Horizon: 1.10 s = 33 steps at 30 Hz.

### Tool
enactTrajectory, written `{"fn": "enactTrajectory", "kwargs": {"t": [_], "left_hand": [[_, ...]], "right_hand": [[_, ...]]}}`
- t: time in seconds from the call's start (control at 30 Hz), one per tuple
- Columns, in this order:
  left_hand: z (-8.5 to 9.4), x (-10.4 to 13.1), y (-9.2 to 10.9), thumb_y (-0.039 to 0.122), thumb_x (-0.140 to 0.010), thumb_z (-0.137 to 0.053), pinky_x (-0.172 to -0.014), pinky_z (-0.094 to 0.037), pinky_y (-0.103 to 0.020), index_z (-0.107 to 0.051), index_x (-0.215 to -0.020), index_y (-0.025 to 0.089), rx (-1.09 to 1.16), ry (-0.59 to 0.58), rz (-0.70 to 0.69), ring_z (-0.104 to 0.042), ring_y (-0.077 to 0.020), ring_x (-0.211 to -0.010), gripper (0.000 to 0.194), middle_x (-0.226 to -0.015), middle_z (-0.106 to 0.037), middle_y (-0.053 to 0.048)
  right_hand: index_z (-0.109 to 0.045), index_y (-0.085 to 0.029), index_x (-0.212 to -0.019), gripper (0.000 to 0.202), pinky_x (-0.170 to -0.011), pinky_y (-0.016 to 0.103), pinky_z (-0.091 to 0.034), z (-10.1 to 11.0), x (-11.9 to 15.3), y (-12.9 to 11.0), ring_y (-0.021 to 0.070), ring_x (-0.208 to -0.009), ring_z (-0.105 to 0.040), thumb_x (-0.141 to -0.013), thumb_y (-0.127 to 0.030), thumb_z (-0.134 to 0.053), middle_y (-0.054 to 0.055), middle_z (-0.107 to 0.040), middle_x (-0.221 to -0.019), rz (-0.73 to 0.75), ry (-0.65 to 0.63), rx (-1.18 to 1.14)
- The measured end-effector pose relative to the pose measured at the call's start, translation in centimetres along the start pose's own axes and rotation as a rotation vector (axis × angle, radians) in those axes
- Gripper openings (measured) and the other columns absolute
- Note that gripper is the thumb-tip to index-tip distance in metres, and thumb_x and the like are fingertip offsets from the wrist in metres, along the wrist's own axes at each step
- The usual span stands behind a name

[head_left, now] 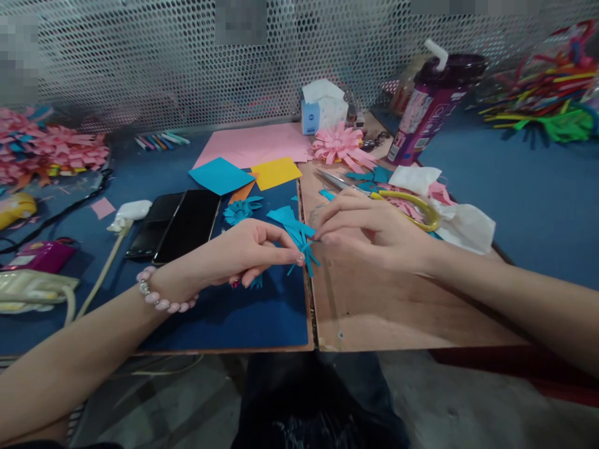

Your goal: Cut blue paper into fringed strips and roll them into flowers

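Observation:
My left hand point(262, 249), with a pink bead bracelet on the wrist, pinches the edge of a blue paper piece cut into thin strips point(306, 249). From the other side, the fingertips of my right hand point(362, 227) close on one of its strips; the exact contact is small and partly hidden. Behind the hands lie a finished-looking blue paper flower point(238, 211) and a blue paper scrap point(283, 215). Scissors with yellow handles point(425, 218) rest just beyond my right hand, partly covered by it.
Blue point(221, 176), yellow point(277, 173) and pink paper sheets point(253, 142) lie ahead, near a pink paper flower point(339, 146). A phone point(187, 224) and cables are left. A purple cup with a straw point(428, 109), tissues point(324, 112) and crumpled paper point(468, 227) stand or lie right.

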<state>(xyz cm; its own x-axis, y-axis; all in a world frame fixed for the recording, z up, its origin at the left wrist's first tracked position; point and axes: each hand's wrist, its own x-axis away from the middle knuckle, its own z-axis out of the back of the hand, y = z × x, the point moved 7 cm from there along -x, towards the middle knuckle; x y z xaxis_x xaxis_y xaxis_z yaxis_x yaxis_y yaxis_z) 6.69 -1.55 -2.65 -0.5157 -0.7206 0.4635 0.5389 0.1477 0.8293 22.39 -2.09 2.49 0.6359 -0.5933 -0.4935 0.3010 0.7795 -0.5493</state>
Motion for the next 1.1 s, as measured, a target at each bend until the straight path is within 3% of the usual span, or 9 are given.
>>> {"fn": "enactTrajectory", "kwargs": {"t": [0.17,0.3,0.47,0.67,0.93,1.03,1.1], "left_hand": [[-0.4,0.0,0.4,0.046,-0.076,-0.067,-0.027,-0.020,-0.015,-0.073,-0.084,0.019,-0.011,-0.034,-0.014,-0.030,-0.0042,-0.025,0.029,-0.034,-0.045,0.004],[-0.8,-0.2,1.0,0.039,-0.075,-0.070,-0.033,-0.030,-0.013,-0.073,-0.079,0.020,0.029,-0.043,-0.104,-0.040,-0.0026,-0.035,0.020,-0.053,-0.059,0.002],[-0.9,-0.4,1.0,0.033,-0.074,-0.072,-0.038,-0.035,-0.013,-0.071,-0.077,0.019,0.083,-0.015,-0.147,-0.046,-0.0035,-0.046,0.015,-0.064,-0.061,0.002],[-0.3,-0.3,1.2,0.034,-0.073,-0.073,-0.037,-0.031,-0.015,-0.067,-0.076,0.018,0.178,0.085,-0.200,-0.042,-0.0038,-0.043,0.018,-0.061,-0.058,0.002],[0.3,-0.2,1.4,0.039,-0.072,-0.073,-0.038,-0.028,-0.017,-0.068,-0.075,0.018,0.210,0.235,-0.253,-0.041,-0.0060,-0.045,0.022,-0.056,-0.053,0.002],[0.3,-0.1,1.4,0.039,-0.072,-0.073,-0.038,-0.026,-0.017,-0.068,-0.074,0.018,0.207,0.215,-0.246,-0.040,-0.0057,-0.044,0.022,-0.054,-0.052,0.002],[0.1,-0.1,1.4,0.040,-0.072,-0.072,-0.038,-0.025,-0.017,-0.069,-0.074,0.018,0.193,0.179,-0.234,-0.038,-0.0051,-0.043,0.022,-0.053,-0.052,0.002]], "right_hand": [[-0.071,-0.020,-0.081,0.024,-0.063,0.027,-0.042,-1.3,0.3,2.0,0.0120,-0.069,-0.056,-0.085,-0.040,-0.059,0.001,-0.066,-0.077,-0.351,-0.266,-0.244],[-0.071,-0.021,-0.084,0.022,-0.061,0.027,-0.042,-2.3,0.7,2.0,0.0123,-0.070,-0.057,-0.079,-0.041,-0.066,0.000,-0.066,-0.078,-0.443,-0.386,-0.412],[-0.067,-0.018,-0.084,0.021,-0.065,0.027,-0.043,-3.4,1.2,1.4,0.0126,-0.072,-0.057,-0.079,-0.039,-0.066,0.000,-0.064,-0.079,-0.515,-0.426,-0.555],[-0.063,-0.017,-0.083,0.018,-0.063,0.026,-0.040,-3.6,1.2,1.5,0.0109,-0.070,-0.053,-0.080,-0.035,-0.065,-0.001,-0.058,-0.078,-0.528,-0.331,-0.579],[-0.059,-0.017,-0.080,0.020,-0.055,0.024,-0.038,-3.1,1.0,2.3,0.0087,-0.060,-0.049,-0.080,-0.036,-0.065,-0.003,-0.055,-0.071,-0.608,-0.064,-0.616],[-0.060,-0.018,-0.082,0.022,-0.051,0.024,-0.036,-1.4,0.9,3.4,0.0089,-0.058,-0.046,-0.083,-0.040,-0.062,-0.002,-0.055,-0.069,-0.591,0.099,-0.519],[-0.061,-0.019,-0.083,0.020,-0.055,0.026,-0.039,0.8,0.7,3.8,0.0101,-0.062,-0.048,-0.086,-0.039,-0.059,-0.001,-0.056,-0.073,-0.491,0.245,-0.391]]}}
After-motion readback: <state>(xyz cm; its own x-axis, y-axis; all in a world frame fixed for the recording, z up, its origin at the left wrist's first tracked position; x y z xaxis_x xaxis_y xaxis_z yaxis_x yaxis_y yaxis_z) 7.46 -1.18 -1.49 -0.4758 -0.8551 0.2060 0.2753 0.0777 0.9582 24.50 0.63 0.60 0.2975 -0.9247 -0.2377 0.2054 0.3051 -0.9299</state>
